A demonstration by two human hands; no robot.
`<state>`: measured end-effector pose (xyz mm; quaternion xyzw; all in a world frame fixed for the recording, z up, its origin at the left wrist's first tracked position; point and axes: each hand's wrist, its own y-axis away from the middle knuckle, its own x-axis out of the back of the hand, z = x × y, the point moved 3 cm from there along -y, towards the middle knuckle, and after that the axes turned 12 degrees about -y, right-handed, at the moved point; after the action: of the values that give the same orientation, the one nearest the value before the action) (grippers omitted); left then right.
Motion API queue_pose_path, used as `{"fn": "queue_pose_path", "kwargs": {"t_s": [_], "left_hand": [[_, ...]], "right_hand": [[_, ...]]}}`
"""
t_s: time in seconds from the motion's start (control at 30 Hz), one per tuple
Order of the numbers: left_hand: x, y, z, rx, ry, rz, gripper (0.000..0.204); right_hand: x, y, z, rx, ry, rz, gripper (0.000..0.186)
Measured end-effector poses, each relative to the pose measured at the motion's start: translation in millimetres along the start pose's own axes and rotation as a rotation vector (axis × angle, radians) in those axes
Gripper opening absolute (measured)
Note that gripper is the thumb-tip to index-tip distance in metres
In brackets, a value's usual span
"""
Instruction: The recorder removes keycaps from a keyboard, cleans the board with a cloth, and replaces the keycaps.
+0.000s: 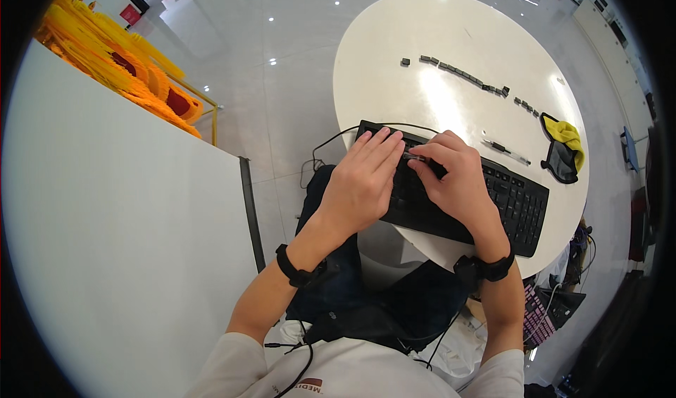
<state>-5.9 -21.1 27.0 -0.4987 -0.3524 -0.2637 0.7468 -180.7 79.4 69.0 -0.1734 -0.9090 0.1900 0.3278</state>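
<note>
A black keyboard [429, 204] lies slanted along the near edge of the round white table [394, 32]. My left hand [360, 181] rests over its upper left part with the fingers stretched out and close together. My right hand [456, 176] is beside it, thumb and fingers pinched on a small shiny metal tool [414, 156] over the top rows of keys. The exact kind of tool is hidden by my fingers. Farther back, several loose dark keycaps [461, 72] lie in a broken slanting line.
Right of the keycaps are a pen [505, 151] and a yellow and grey cloth [563, 148]. The keyboard's cable [331, 139] runs off the table's left side. A white panel [127, 243] stands at left, near orange-yellow fabric [120, 60]. A keyboard with pink keys [539, 317] is below the table at right.
</note>
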Motion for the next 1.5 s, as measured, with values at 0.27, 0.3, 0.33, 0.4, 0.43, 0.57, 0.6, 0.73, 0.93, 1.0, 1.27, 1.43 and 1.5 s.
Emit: {"fn": "queue_pose_path", "kwargs": {"t_s": [0.27,0.3,0.33,0.4,0.43,0.57,0.6,0.73,0.93,1.0,1.27,1.43,1.5], "left_hand": [[1.0,-1.1,2.5,-0.003,-0.027,-0.025,0.054],[2.0,-1.5,3.0,0.008,-0.019,-0.025,0.056],[2.8,-1.9,4.0,0.003,-0.015,-0.031,0.056],[4.8,-2.6,5.3,-0.012,-0.034,-0.053,0.058],[5.4,-2.9,5.8,-0.014,-0.033,-0.056,0.058],[5.9,-4.4,8.1,-0.054,-0.047,-0.087,0.059],[5.4,-4.3,8.3,-0.055,-0.038,-0.091,0.06],[4.5,-3.3,7.7,-0.063,-0.07,-0.094,0.061],[4.9,-3.0,7.1,-0.069,-0.078,-0.075,0.058],[4.6,-4.3,7.6,-0.066,-0.066,-0.09,0.055],[5.6,-2.1,7.6,-0.061,-0.088,-0.105,0.054],[5.4,-3.7,8.1,-0.071,-0.085,-0.095,0.056],[5.8,-3.4,8.5,-0.07,-0.084,-0.105,0.057]], "right_hand": [[28.5,-1.6,-4.8,-0.167,-0.032,-0.009,0.012],[28.2,-0.8,-3.3,-0.173,-0.032,-0.004,0.012],[25.7,-0.6,-2.6,-0.156,-0.048,-0.009,0.013],[21.7,-0.2,-1.7,-0.14,-0.066,-0.011,0.013],[20.4,0.4,-1.5,-0.134,-0.07,-0.013,0.013],[17.2,0.1,-6.0,-0.006,0.034,-0.027,0.015],[16.0,0.1,-6.2,-0.008,0.033,-0.027,0.015],[5.0,2.9,-8.8,0.051,0.142,-0.087,0.021],[-0.4,0.9,-10.0,0.073,0.213,-0.126,0.026],[0.5,-1.4,-10.6,0.088,0.223,-0.13,0.026],[15.0,-3.1,-0.2,-0.123,-0.088,-0.074,0.016],[23.5,-1.0,1.8,-0.133,-0.09,-0.037,0.013],[25.8,-1.8,-0.6,-0.139,-0.09,-0.048,0.013]]}}
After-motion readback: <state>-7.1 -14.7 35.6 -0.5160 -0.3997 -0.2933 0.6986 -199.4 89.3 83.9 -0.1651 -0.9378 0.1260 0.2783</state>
